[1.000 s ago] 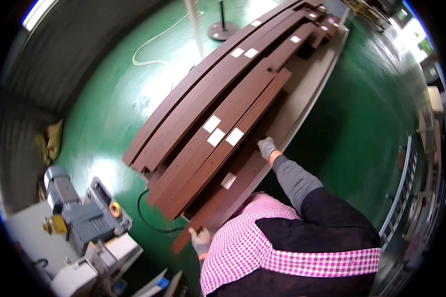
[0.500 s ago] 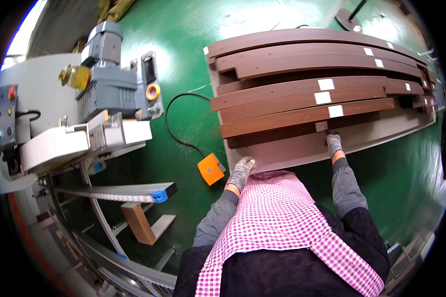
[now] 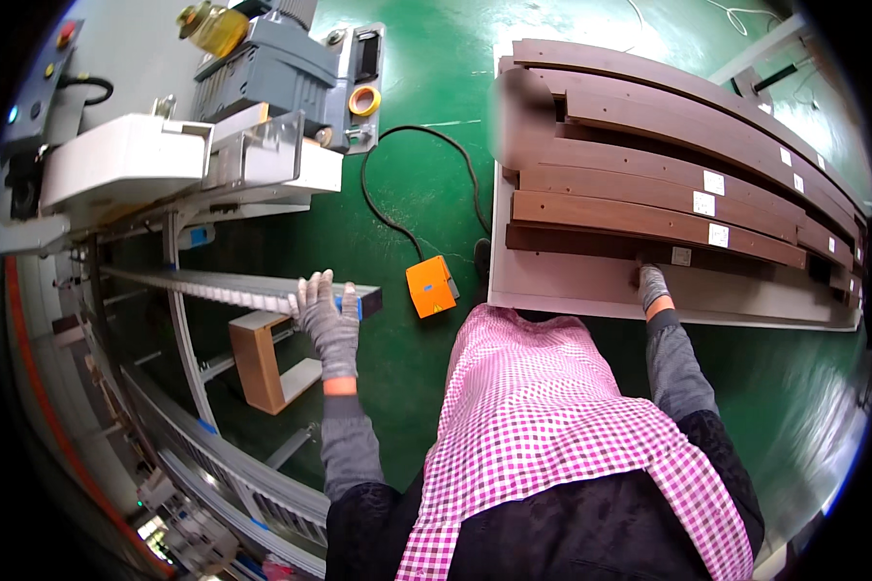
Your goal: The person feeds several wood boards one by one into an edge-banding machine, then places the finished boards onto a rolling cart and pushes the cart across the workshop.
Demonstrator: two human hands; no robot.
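My left hand [image 3: 327,324], in a grey-white knit glove, is raised with its fingers spread. It is at the blue-capped end of a metal roller rail [image 3: 233,286] and holds nothing. My right hand [image 3: 655,287], gloved alike, reaches to the front of the stack of brown boards [image 3: 649,218], by the lowest board's small white label [image 3: 681,257]. Its fingertips are dark against the brown, so their grip does not show. The long boards lie in layers, several with white labels, on a pale base panel [image 3: 562,281].
An orange foot pedal [image 3: 431,287] with a black cable lies on the green floor [image 3: 407,387]. At the left stands a machine with a grey motor [image 3: 262,73], a yellow tape roll [image 3: 364,101] and a control box [image 3: 39,97]. A brown-and-white panel piece [image 3: 257,368] is below the rail.
My left hand has left the pale panel's near left corner and swung left to the rail's end, fingers spreading. My right hand stays at the boards. The view has shifted left.
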